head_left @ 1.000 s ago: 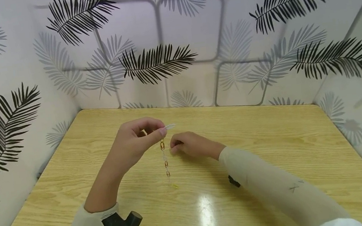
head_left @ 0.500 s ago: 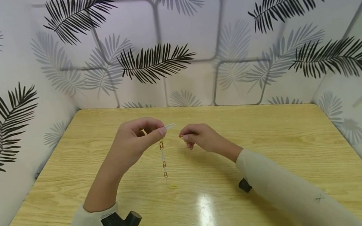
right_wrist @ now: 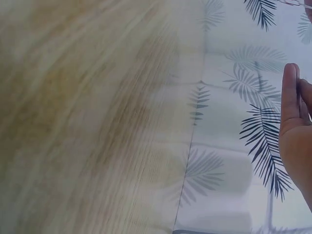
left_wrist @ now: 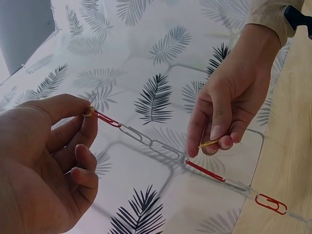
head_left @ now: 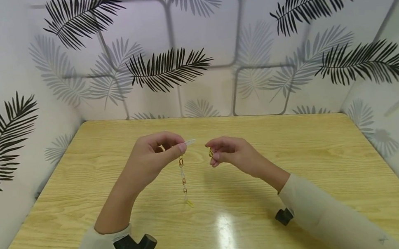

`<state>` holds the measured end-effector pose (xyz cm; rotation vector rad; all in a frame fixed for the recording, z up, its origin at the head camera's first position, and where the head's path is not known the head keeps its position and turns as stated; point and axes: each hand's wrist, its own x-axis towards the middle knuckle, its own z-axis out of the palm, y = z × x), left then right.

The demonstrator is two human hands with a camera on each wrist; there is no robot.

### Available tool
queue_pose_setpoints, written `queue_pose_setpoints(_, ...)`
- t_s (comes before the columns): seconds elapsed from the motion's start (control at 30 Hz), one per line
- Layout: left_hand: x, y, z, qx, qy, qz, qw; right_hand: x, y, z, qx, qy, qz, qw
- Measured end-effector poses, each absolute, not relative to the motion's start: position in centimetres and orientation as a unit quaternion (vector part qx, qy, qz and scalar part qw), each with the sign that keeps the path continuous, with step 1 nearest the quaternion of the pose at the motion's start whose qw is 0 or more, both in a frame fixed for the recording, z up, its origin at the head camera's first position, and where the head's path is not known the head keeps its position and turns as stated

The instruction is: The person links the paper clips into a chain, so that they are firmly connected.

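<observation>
My left hand (head_left: pixel 154 153) pinches the top of a paper clip chain (head_left: pixel 181 162) between thumb and forefinger. From its fingertips a white paper clip (head_left: pixel 190 141) points right. The chain hangs down in red and white links, ending in a yellow paper clip (head_left: pixel 189 203) low over the table. Another yellow clip (left_wrist: pixel 88 112) shows at the left fingertips in the left wrist view. A short way to the right, my right hand (head_left: pixel 237 155) pinches a separate yellow paper clip (left_wrist: pixel 209 143), apart from the chain. The right wrist view catches only part of that hand (right_wrist: pixel 297 117).
Both hands are above a light wood-grain table (head_left: pixel 299 149). A wall (head_left: pixel 209 86) with a leaf pattern borders its back and sides. Black camera mounts (head_left: pixel 135 246) sit on both sleeves.
My right hand has lifted from the tabletop and moved right, bringing up the yellow paper clip, now visible at its fingertips. My left hand stays nearly still with the chain.
</observation>
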<state>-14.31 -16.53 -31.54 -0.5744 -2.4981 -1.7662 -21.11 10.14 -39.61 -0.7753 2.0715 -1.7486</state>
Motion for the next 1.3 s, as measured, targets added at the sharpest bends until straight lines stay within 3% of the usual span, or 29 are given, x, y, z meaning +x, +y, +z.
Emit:
queue_pose_setpoints(0.4, -14.4, -15.4, -32.4, -0.199, -0.799, -0.567, -0.007, -18.8, 11.2, -39.2, -0.238, 0.704, -0.655, 0.137)
queue_pose_setpoints(0.63, -14.5, -14.8, -32.8, -0.203, -0.798, -0.567, -0.016, -17.7, 11.7, -39.2, -0.277, 0.684, -0.667, 0.099)
queue_pose_setpoints(0.9, -14.5, -14.3, -33.4, -0.212, -0.796, -0.567, -0.028, -16.5, 12.1, -38.7, -0.28, 0.675, -0.675, 0.099)
queue_pose_setpoints(1.3, -14.4, -12.6, -34.4, -0.216, -0.794, -0.566, -0.047, -15.1, 12.2, -38.4, -0.315, 0.643, -0.697, 0.034)
